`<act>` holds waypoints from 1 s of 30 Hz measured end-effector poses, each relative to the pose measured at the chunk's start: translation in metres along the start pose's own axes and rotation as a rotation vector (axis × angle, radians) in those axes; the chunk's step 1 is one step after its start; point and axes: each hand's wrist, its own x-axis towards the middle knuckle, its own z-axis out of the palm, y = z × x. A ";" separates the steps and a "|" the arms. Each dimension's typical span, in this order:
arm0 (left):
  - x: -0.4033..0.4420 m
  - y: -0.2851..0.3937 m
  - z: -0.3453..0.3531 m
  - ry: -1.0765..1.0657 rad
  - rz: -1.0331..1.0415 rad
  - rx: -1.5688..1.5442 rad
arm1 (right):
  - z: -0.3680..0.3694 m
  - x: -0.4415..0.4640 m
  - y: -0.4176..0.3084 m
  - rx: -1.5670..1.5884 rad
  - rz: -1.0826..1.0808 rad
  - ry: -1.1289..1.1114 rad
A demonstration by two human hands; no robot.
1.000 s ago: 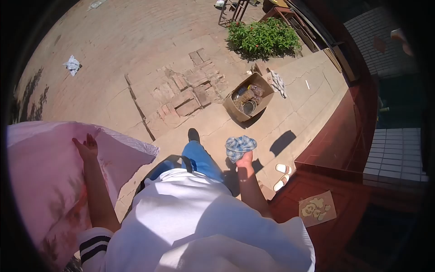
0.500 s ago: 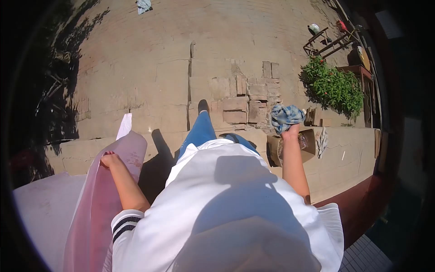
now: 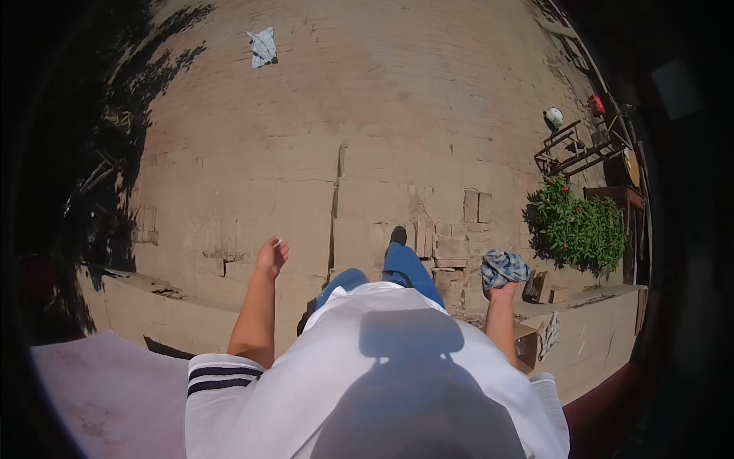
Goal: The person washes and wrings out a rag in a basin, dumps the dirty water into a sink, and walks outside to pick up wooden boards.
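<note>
A crumpled blue-and-white checked cloth (image 3: 505,268) is bunched in my right hand (image 3: 502,291), which is shut on it, out ahead on the right. Below that hand, a cardboard box (image 3: 525,346) is partly hidden by my forearm. On the left, my left hand (image 3: 273,256) hangs over the paved ground with its fingers loosely curled and apart. A tiny white spot shows at its fingertips; what it is I cannot make out. Behind that arm, a pink sheet (image 3: 92,390) is spread at the lower left, apart from the hand.
Uneven bricks (image 3: 451,249) lie in the paving ahead, beyond a step edge (image 3: 206,302). At the right stand a leafy green plant (image 3: 577,229), a metal frame (image 3: 569,153) and a wooden table (image 3: 619,197). A pale cloth (image 3: 263,47) lies far ahead.
My left hand has let go of the pink sheet and swung forward and right. I have stepped forward, off the ledge. The checked cloth stays in my right hand.
</note>
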 end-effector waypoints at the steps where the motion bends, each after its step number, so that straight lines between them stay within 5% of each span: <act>1: 0.007 0.012 0.021 0.005 0.079 0.113 | 0.013 0.023 0.001 -0.042 0.005 -0.016; 7: 0.142 -0.006 0.081 0.119 0.250 0.292 | 0.105 0.235 0.031 0.013 0.053 -0.290; 11: 0.189 -0.092 0.067 0.265 -0.361 0.381 | 0.188 0.326 0.052 -0.107 0.106 -0.110; 13: 0.201 -0.098 0.066 0.312 -0.467 0.342 | 0.236 0.362 0.058 0.002 0.155 -0.296; 15: 0.225 -0.082 0.066 0.403 -0.509 0.270 | 0.244 0.424 0.058 0.093 0.147 -0.436; 16: 0.248 -0.067 0.067 0.452 -0.507 0.238 | 0.242 0.463 0.050 0.055 0.131 -0.229; 18: 0.329 -0.018 0.082 0.536 -0.453 0.166 | 0.271 0.494 0.053 0.081 0.053 -0.414; 20: 0.417 0.046 0.116 0.635 -0.367 0.085 | 0.296 0.528 0.060 0.183 -0.091 -0.203; 22: 0.507 0.118 0.187 0.637 -0.247 0.092 | 0.300 0.570 0.067 0.272 -0.136 -0.522; 25: 0.585 0.239 0.365 0.206 0.019 0.340 | 0.281 0.648 0.057 0.181 -0.131 0.054; 26: 0.587 0.284 0.440 0.066 0.074 0.384 | 0.269 0.675 0.056 0.180 -0.157 -0.307; 29: 0.620 0.381 0.623 -0.278 0.354 0.658 | 0.389 0.678 0.061 0.405 -0.275 0.051; 30: 0.644 0.399 0.664 -0.332 0.446 0.705 | 0.407 0.720 0.060 0.562 -0.221 -0.010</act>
